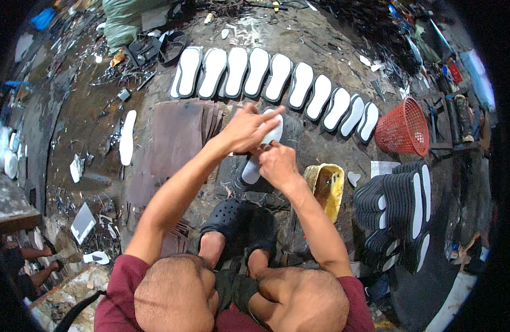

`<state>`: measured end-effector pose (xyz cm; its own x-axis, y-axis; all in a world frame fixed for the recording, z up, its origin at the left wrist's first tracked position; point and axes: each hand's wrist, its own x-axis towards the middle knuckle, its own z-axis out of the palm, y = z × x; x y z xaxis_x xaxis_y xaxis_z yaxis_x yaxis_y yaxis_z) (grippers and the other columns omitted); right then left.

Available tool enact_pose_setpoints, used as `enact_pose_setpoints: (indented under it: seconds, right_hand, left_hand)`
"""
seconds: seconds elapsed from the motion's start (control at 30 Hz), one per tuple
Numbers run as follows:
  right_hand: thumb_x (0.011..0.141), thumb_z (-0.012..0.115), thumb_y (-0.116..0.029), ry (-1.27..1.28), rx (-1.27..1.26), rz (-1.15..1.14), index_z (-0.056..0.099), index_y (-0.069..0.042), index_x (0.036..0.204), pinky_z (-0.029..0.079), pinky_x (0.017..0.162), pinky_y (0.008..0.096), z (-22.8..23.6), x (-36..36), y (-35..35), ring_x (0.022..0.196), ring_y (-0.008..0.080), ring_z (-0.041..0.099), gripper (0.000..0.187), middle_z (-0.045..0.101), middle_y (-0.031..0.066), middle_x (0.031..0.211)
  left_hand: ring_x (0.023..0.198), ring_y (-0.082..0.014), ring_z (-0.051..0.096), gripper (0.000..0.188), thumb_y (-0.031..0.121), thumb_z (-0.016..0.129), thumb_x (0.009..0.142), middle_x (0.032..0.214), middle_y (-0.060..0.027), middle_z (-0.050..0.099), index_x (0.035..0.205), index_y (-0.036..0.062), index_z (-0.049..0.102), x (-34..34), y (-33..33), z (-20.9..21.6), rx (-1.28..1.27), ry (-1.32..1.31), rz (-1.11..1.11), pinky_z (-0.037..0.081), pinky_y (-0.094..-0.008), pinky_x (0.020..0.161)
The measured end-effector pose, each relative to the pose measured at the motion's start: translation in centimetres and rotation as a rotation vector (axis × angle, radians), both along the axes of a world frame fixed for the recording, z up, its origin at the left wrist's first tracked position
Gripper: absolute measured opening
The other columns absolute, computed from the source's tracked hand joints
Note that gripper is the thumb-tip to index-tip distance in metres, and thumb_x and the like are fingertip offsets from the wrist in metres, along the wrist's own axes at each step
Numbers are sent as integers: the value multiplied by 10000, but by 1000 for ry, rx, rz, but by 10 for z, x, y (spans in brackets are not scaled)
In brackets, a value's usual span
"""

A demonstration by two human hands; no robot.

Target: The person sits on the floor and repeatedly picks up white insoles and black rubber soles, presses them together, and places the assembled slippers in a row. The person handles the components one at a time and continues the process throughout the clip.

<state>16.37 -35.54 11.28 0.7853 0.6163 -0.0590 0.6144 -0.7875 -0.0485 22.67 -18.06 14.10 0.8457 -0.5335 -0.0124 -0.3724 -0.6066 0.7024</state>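
Note:
In front of my feet lies a dark-edged shoe sole [251,172] with a pale top, partly hidden by my hands. My left hand [245,130] is over its far part, fingers stretched out and apart, slightly blurred. Close by, my right hand [278,165] is closed at the sole's middle, its fingertips pinched together. What those fingers hold, if anything, is hidden. Beyond my hands, several white-topped soles with dark edges [256,72] stand side by side in a curved row. By my right forearm is a yellow tub [336,200] with brownish stuff inside.
Brown sheets [174,138] are piled left of my hands. A red basket [403,128] stands at the right end of the row. Stacked dark soles [396,199] are at the right. One white sole-shaped piece [128,138] lies on the littered floor at left.

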Motion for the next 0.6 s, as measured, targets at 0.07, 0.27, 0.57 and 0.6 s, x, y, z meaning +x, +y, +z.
enact_pose_setpoints:
  seconds: [0.07, 0.27, 0.57, 0.6]
  right_hand:
    - [854, 661, -182, -40, 59, 36, 760, -197, 1067, 577, 663, 383, 4, -20, 15, 808, 214, 713, 236, 758, 36, 904]
    - [865, 629, -150, -3, 285, 174, 755, -210, 1096, 561, 689, 371, -3, -106, 41, 851, 205, 714, 270, 747, 15, 984]
    - [712, 613, 131, -69, 809, -183, 711, -77, 1177, 592, 956, 412, 68, 0, -48, 1124, 323, 720, 519, 753, 152, 1166]
    - [712, 598, 130, -63, 774, -63, 733, -90, 1165, 581, 976, 416, 56, 24, -48, 1128, 321, 717, 521, 751, 139, 1176]
  left_hand:
    - [1200, -403, 514, 644, 566, 332, 1078, 1220, -175, 718, 1583, 179, 430, 13, -10, -18, 297, -21, -108, 361, -505, 1103]
    - [1360, -472, 439, 701, 633, 283, 1058, 1174, -151, 749, 1597, 201, 404, 11, -15, -12, 313, 22, -150, 271, -603, 1171]
    - [1068, -267, 647, 912, 274, 863, 817, 1293, -163, 657, 1556, 17, 392, -119, 16, -45, -263, -121, 500, 522, -408, 940]
    - [1056, -302, 616, 998, 247, 871, 786, 1253, -173, 647, 1580, -2, 320, -134, 6, -45, -112, -241, 480, 520, -422, 931]
